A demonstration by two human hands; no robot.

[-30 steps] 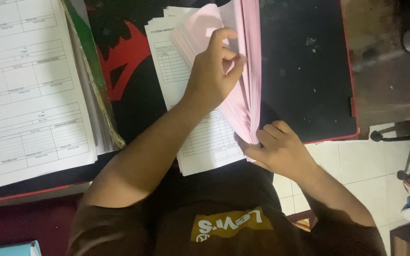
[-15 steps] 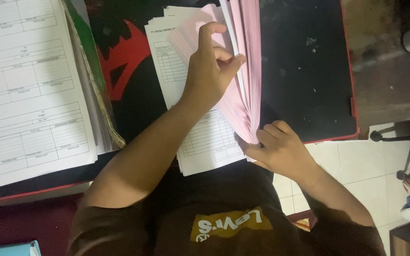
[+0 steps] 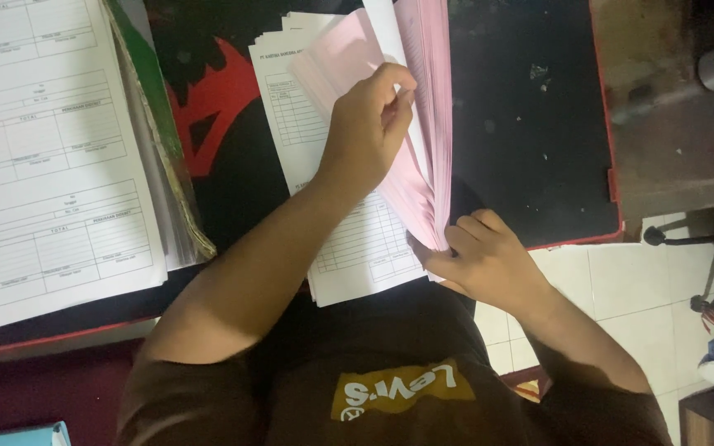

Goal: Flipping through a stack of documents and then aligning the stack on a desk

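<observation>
left hand (image 3: 369, 132): fingers curled, pinching pink sheets (image 3: 427, 124) | right hand (image 3: 477, 260): clamped on stack's lower corner | desk (image 3: 530, 140)

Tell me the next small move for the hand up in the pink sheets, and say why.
Probably the left hand should peel its pinched sheet leftward onto the white forms. Its fingertips grip a sheet edge lifted off the pink stack, while the right hand pins the stack's near corner.
</observation>
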